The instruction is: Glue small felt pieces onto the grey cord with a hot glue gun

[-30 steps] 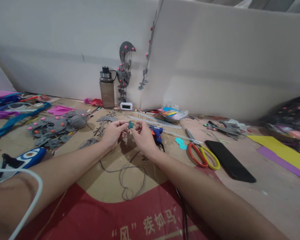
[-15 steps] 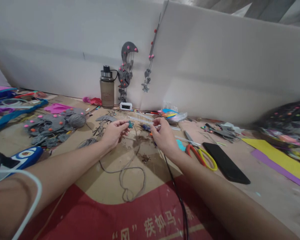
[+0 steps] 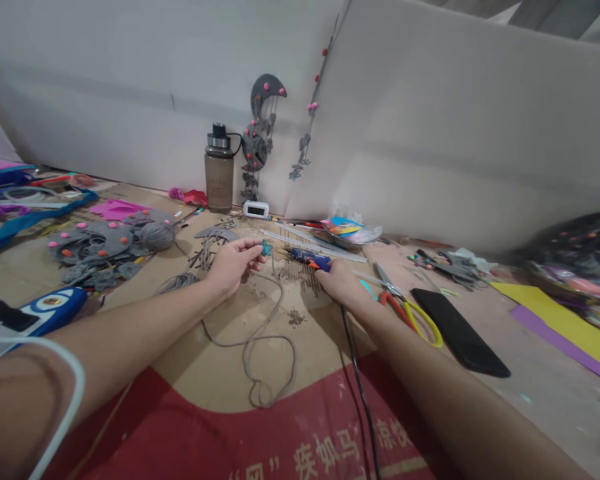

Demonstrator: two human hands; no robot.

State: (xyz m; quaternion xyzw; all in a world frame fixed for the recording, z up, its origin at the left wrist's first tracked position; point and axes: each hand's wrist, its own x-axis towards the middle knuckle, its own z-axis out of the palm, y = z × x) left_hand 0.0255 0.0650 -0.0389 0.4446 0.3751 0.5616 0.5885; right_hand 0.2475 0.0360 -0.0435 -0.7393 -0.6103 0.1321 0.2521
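Observation:
My left hand (image 3: 234, 267) pinches a small teal felt star or flower (image 3: 267, 248) between thumb and fingertips. To its right, my right hand (image 3: 341, 279) closes around the handle of a blue glue gun (image 3: 307, 257) with an orange trigger, its nozzle pointing left toward the teal piece but apart from it. A black cord (image 3: 356, 380) trails from under my right hand down the cardboard. Between the hands, a thin grey yarn (image 3: 270, 335) lies in loose loops. Grey cut felt strips (image 3: 215, 235) are behind my left hand.
Scissors (image 3: 414, 319) and a black phone (image 3: 457, 332) lie right of my right forearm. A bottle (image 3: 220, 177) and a small white digital clock (image 3: 256, 209) stand at the back. Grey felt pieces with pompoms (image 3: 97, 243) are at left. Felt garlands (image 3: 265, 127) hang on the wall.
My right hand has lowered and closed around the glue gun, which now shows more clearly. My left hand still pinches the teal piece. The view has shifted slightly.

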